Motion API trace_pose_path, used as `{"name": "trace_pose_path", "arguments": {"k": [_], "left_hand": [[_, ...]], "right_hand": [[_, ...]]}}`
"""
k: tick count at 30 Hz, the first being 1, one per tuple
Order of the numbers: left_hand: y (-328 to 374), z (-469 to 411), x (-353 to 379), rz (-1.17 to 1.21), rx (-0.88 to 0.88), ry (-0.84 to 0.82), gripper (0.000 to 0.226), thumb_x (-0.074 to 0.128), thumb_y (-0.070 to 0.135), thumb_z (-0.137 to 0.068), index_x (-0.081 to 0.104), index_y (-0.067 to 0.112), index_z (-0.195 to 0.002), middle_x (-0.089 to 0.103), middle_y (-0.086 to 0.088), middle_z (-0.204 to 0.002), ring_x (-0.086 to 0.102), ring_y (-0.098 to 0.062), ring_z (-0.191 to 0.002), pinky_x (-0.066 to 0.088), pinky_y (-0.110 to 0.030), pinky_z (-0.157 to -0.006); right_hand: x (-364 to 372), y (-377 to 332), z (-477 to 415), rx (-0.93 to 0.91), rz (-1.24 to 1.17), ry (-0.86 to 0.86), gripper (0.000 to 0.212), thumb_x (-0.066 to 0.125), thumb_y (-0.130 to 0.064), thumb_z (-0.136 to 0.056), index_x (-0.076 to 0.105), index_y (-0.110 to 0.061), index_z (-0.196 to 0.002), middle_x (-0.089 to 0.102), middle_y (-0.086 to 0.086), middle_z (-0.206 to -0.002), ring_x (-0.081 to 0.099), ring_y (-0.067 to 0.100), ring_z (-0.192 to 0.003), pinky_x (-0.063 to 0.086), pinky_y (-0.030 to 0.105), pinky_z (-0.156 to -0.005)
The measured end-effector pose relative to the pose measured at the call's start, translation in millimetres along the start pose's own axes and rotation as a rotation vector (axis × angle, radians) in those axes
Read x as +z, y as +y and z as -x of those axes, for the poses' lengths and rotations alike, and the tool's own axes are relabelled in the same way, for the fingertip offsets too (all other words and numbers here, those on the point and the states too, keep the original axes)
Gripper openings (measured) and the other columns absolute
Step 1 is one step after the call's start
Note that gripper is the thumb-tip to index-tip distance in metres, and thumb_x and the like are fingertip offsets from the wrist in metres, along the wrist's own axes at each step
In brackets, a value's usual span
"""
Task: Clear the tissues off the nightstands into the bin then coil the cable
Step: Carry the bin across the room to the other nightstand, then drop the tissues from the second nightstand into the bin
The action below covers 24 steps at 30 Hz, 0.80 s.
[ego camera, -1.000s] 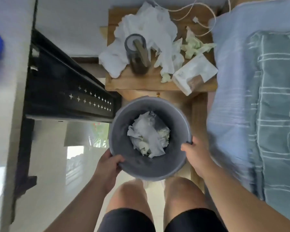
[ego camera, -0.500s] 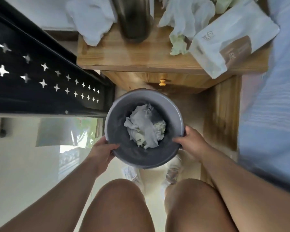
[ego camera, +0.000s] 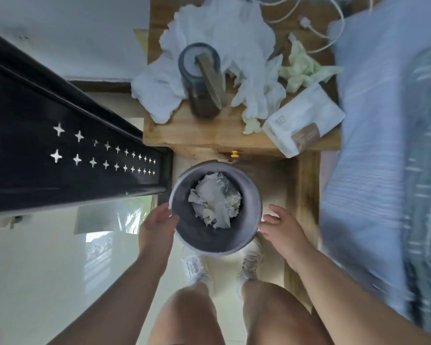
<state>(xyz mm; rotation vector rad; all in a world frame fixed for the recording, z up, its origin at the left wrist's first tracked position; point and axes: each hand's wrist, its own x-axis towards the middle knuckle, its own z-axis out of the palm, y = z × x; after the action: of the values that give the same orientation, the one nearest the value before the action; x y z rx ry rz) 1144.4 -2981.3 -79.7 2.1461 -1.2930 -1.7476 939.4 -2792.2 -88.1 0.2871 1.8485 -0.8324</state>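
Observation:
A grey round bin [ego camera: 184, 235] stands on the floor in front of the wooden nightstand [ego camera: 204, 138], with crumpled tissues [ego camera: 215, 202] inside. My left hand [ego camera: 157, 230] rests against the bin's left rim. My right hand [ego camera: 283, 230] hovers just off its right rim, fingers spread, holding nothing. On the nightstand lie white crumpled tissues [ego camera: 234, 43], greenish tissues [ego camera: 302, 68] and a white cable [ego camera: 326, 33] with a plug at the back right.
A dark tumbler [ego camera: 203, 80] stands among the tissues. A white tissue packet [ego camera: 302, 120] overhangs the nightstand's front right corner. A black metal frame [ego camera: 67, 145] runs along the left, a blue bed [ego camera: 383, 145] along the right. My feet stand behind the bin.
The bin has gone down onto the floor by the nightstand. My right hand has let go of the rim and opened; the left stays against it. The view rose.

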Motion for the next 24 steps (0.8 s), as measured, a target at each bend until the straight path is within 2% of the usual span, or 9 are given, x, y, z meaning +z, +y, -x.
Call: {"name": "trace_pose_path", "arguments": {"k": [3,7,11,14,15,18,21,22,24], "left_hand": [[35,36,-2,0.022,0.062,-0.05,0.023,0.076,0.02,-0.093,0.08,0.033,-0.112,0.082,0.006,-0.107,0.077,-0.02,-0.097,0.064,-0.041,-0.088],[88,69,-1,0.044,0.138,-0.121,0.019,0.077,0.024,-0.097,0.081,0.042,-0.098,0.081,0.01,-0.101,0.079,-0.011,-0.094,0.063,-0.031,-0.076],[145,84,2,0.027,0.202,-0.169,0.015,0.073,0.024,-0.101,0.075,0.038,-0.103,0.079,0.006,-0.106,0.077,-0.011,-0.095,0.062,-0.029,-0.078],[185,79,3,0.031,0.259,-0.15,0.013,0.072,0.026,-0.102,0.073,0.039,-0.104,0.079,0.015,-0.096,0.075,0.002,-0.081,0.061,-0.021,-0.071],[197,74,4,0.035,0.267,-0.136,0.013,0.071,0.027,-0.102,0.073,0.04,-0.106,0.079,0.017,-0.095,0.074,0.001,-0.08,0.062,-0.022,-0.072],[228,57,6,0.07,0.283,-0.086,0.016,0.069,0.027,-0.104,0.075,0.04,-0.11,0.077,0.017,-0.106,0.074,-0.009,-0.098,0.061,-0.028,-0.082],[253,42,11,0.122,0.31,-0.037,0.02,0.071,0.025,-0.102,0.075,0.044,-0.103,0.076,0.014,-0.114,0.074,-0.01,-0.109,0.06,-0.029,-0.085],[259,38,12,0.127,0.315,-0.03,0.021,0.071,0.024,-0.102,0.075,0.044,-0.103,0.075,0.012,-0.115,0.073,-0.012,-0.11,0.061,-0.031,-0.087],[271,30,16,0.135,0.321,-0.031,0.023,0.072,0.023,-0.102,0.075,0.045,-0.106,0.074,0.01,-0.118,0.073,-0.013,-0.11,0.063,-0.033,-0.085]], "right_hand": [[-9,-37,51,-0.079,0.036,0.019,0.056,0.065,-0.008,-0.092,0.052,-0.022,-0.145,0.073,-0.003,-0.117,0.071,0.016,-0.102,0.057,0.045,-0.102],[-29,-88,106,-0.194,0.036,0.03,0.048,0.066,-0.01,-0.091,0.059,-0.022,-0.136,0.076,-0.004,-0.105,0.074,0.013,-0.094,0.062,0.045,-0.093],[-54,-137,139,-0.341,0.061,0.072,0.037,0.067,-0.026,-0.083,0.067,-0.033,-0.119,0.079,-0.007,-0.091,0.075,0.009,-0.082,0.059,0.037,-0.083],[-67,-175,142,-0.431,0.055,0.095,0.027,0.069,-0.029,-0.085,0.07,-0.037,-0.111,0.079,-0.009,-0.091,0.076,0.012,-0.083,0.062,0.042,-0.083],[-70,-188,140,-0.459,0.057,0.112,0.025,0.07,-0.03,-0.085,0.071,-0.038,-0.109,0.079,-0.009,-0.09,0.076,0.012,-0.081,0.063,0.043,-0.083],[-72,-229,125,-0.521,0.067,0.17,0.021,0.069,-0.034,-0.081,0.073,-0.042,-0.1,0.077,-0.009,-0.085,0.075,0.014,-0.078,0.063,0.041,-0.076],[-67,-269,101,-0.559,0.081,0.148,0.021,0.073,-0.028,-0.086,0.073,-0.041,-0.102,0.077,-0.01,-0.089,0.074,0.017,-0.079,0.066,0.05,-0.072],[-64,-281,92,-0.583,0.1,0.146,0.023,0.074,-0.026,-0.088,0.072,-0.041,-0.106,0.076,-0.013,-0.091,0.074,0.011,-0.084,0.065,0.045,-0.075],[-56,-298,75,-0.644,0.166,0.156,0.026,0.074,-0.025,-0.09,0.072,-0.037,-0.113,0.075,-0.019,-0.093,0.069,-0.003,-0.089,0.056,0.022,-0.077]]}}
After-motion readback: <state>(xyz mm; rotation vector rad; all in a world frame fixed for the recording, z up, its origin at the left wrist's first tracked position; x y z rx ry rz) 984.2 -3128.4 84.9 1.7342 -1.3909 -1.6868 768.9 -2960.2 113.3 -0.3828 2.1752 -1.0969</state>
